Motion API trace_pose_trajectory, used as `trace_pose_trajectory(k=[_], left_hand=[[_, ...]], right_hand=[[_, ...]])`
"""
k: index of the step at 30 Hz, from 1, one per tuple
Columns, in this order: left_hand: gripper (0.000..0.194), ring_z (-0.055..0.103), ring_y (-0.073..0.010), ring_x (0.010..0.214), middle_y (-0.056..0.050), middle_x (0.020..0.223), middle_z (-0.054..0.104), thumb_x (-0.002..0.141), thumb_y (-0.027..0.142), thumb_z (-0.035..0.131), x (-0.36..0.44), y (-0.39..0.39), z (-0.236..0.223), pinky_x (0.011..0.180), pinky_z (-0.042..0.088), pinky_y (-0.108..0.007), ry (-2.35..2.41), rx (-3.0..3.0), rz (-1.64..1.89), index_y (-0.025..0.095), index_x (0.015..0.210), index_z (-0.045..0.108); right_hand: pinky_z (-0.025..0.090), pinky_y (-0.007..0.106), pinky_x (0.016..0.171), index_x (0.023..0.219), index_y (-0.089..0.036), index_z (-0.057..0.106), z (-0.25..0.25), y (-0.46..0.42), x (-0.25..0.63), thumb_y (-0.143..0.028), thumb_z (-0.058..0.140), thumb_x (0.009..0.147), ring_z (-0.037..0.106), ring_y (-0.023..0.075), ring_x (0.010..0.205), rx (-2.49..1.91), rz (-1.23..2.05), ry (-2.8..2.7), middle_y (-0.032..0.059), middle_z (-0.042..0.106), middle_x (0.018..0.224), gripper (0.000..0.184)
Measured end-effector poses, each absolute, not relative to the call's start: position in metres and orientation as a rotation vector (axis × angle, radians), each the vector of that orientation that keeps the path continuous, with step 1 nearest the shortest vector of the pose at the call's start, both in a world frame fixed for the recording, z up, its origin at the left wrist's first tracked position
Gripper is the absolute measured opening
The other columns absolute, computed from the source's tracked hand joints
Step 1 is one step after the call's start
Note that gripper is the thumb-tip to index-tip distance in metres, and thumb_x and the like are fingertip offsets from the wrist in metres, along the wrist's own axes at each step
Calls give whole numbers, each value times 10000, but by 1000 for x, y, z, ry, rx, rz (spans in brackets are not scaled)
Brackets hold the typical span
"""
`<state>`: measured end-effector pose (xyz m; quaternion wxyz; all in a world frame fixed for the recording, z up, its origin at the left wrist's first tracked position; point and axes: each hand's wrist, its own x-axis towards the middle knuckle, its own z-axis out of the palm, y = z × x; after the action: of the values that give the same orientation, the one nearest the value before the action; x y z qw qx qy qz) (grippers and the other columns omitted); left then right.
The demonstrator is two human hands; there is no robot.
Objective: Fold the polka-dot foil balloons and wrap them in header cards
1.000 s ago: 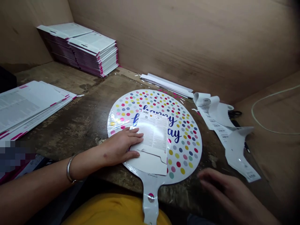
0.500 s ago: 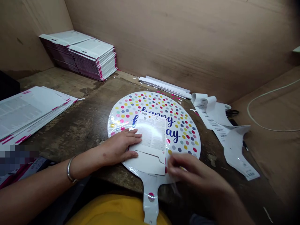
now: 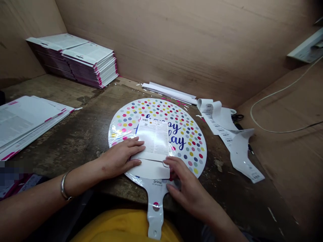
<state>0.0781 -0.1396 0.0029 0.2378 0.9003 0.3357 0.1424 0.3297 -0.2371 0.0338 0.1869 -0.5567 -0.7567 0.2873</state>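
A flat round foil balloon point(image 3: 186, 134) with coloured dots and blue lettering lies on the worn table, its tail point(image 3: 153, 215) pointing toward me. A white printed card point(image 3: 154, 141) rests on the balloon's middle. My left hand point(image 3: 118, 158) lies flat with fingers stretched on the card's left edge, holding it down. My right hand point(image 3: 184, 188) rests at the card's lower right corner, fingertips touching the card and the balloon, fingers apart.
A tall stack of white and pink leaflets point(image 3: 83, 60) stands at the back left. More leaflets point(image 3: 22, 117) lie fanned at the left. White strips point(image 3: 169, 92) and a curling roll of barcode labels point(image 3: 227, 131) lie to the right. Cardboard walls point(image 3: 202, 43) enclose the table.
My right hand has come in from the lower right onto the card's lower right corner. My left hand has stayed on the card. The view has shifted slightly.
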Motion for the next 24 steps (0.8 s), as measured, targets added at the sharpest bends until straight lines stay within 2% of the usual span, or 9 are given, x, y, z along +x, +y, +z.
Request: trace_pose_trajectory(k=[2, 3, 7, 10, 12, 15, 19, 24], left_hand=[[490, 341, -263, 1328, -56, 1391, 464, 861, 390, 546, 77, -138, 2, 1073, 329, -426, 929, 2479, 378, 252, 1326, 475], [487, 338, -263, 1330, -55, 1394, 461, 863, 390, 544, 76, -137, 2, 1074, 327, -426, 935, 2486, 369, 252, 1325, 476], [541, 324, -274, 1334, -75, 1408, 437, 854, 451, 546, 74, -139, 2, 1073, 322, -435, 921, 2512, 326, 233, 1340, 452], [696, 341, -325, 1302, -133, 1397, 423, 750, 583, 617, 76, -153, 7, 1046, 339, -470, 887, 2596, 409, 190, 1306, 477], [553, 442, -306, 1201, -130, 1279, 522, 784, 517, 616, 82, -166, 12, 998, 387, -450, 833, 2670, 447, 181, 1217, 542], [220, 559, -230, 973, -92, 1021, 627, 907, 266, 494, 92, -179, 15, 859, 471, -367, 773, 2744, 404, 165, 1070, 602], [206, 570, -217, 907, -90, 941, 632, 924, 149, 423, 99, -179, 10, 783, 483, -336, 781, 2783, 412, 140, 1003, 613], [198, 581, -195, 839, -64, 852, 633, 921, 216, 454, 98, -174, 7, 738, 472, -304, 939, 2604, 434, 172, 901, 647]], right_hand=[[436, 454, 986, 1275, -277, 462, 28, -240, 331, -55, 512, 753, 421, 255, 1244, -1540, 628, -2238, 92, 405, 1369, 569], [430, 468, 990, 1273, -274, 477, 23, -240, 332, -39, 494, 756, 413, 260, 1248, -1527, 537, -2260, 96, 409, 1366, 568], [479, 461, 913, 1199, -221, 570, 7, -234, 330, -12, 478, 778, 498, 257, 1108, -1440, 242, -2264, 125, 530, 1236, 479], [489, 453, 888, 1158, -195, 605, 4, -230, 327, -25, 488, 804, 509, 255, 1055, -1424, 153, -2288, 128, 581, 1189, 409], [486, 458, 888, 1164, -188, 606, 5, -231, 326, -47, 505, 815, 503, 260, 1047, -1431, 140, -2318, 127, 590, 1194, 390], [470, 465, 906, 1181, -180, 598, 10, -232, 324, -75, 528, 819, 479, 270, 1057, -1461, 177, -2350, 120, 582, 1222, 383], [444, 454, 911, 1145, -192, 609, 17, -230, 319, -87, 560, 802, 461, 266, 1052, -1511, 287, -2298, 101, 581, 1204, 363], [448, 370, 811, 864, -211, 652, 19, -219, 308, -144, 545, 834, 509, 216, 927, -1552, 437, -2116, 67, 611, 976, 129]])
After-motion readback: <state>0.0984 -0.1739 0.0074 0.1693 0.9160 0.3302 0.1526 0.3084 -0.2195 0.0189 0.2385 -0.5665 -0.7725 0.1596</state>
